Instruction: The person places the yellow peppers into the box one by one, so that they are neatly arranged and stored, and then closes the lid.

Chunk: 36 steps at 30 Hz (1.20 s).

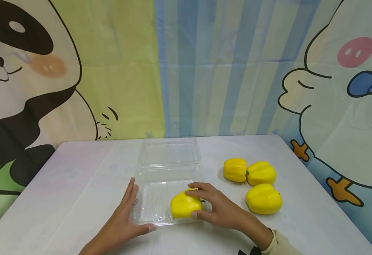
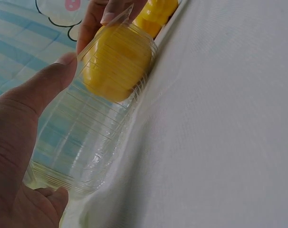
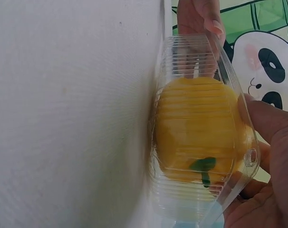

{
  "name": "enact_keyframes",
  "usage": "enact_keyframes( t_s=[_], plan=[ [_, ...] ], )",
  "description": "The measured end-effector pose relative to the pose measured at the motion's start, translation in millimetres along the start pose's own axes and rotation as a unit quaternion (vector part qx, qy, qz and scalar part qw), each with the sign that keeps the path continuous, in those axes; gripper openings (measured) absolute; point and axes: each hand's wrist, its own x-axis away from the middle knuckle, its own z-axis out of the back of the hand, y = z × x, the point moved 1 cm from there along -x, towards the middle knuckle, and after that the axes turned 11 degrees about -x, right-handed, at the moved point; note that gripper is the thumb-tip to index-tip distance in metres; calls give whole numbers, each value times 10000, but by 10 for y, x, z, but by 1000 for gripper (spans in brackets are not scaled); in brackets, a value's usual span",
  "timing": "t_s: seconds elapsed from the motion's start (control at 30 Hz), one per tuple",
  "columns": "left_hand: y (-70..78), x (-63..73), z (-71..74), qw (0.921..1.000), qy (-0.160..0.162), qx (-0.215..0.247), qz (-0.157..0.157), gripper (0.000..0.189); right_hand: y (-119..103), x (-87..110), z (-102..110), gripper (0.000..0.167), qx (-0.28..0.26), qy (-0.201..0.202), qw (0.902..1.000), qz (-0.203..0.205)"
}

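Note:
A clear plastic clamshell box (image 1: 154,200) lies opened out on the white table, its lid (image 1: 170,153) folded back toward the far edge. One yellow bell pepper (image 1: 182,207) sits in the near right corner of the box's base. My right hand (image 1: 219,207) grips that pepper from the right, thumb on the near side and fingers over the top. Its green stem (image 3: 204,166) shows through the ribbed wall in the right wrist view. At the box's near left corner my left hand (image 1: 122,221) is spread, thumb at the front rim and fingers along the left side.
To the right of the box several more yellow bell peppers lie in a group: one at the back left (image 1: 235,170), one beside it (image 1: 261,173) and one nearer (image 1: 264,199). Behind the table hangs a cartoon-printed curtain (image 1: 205,71).

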Motion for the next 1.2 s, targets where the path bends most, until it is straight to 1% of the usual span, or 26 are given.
enact_keyframes(
  t_s=[0.3,0.53,0.7,0.87,0.97,1.07,1.2],
  plan=[
    [1,-8,-5,9999,-68,27,111,132,-5,-4,10,61,34,20,10000,-88],
    [16,-27,-2,9992,-193,-12,360,134,10,-11,11,61,37,62,10000,-33],
    [17,-28,-2,9991,-202,-20,374,134,16,-11,26,59,-75,120,9999,77],
    [-10,-24,-20,9995,-117,39,294,133,29,-17,38,56,-209,220,9991,283],
    [-12,-28,-25,9997,-64,34,220,133,44,-20,55,55,-386,343,9980,358],
    [-12,-28,-26,9998,-16,38,191,134,60,-17,92,51,-460,605,9960,477],
    [-14,-29,-22,9996,-19,26,292,135,77,-12,183,43,-233,1079,9917,655]
  ],
)
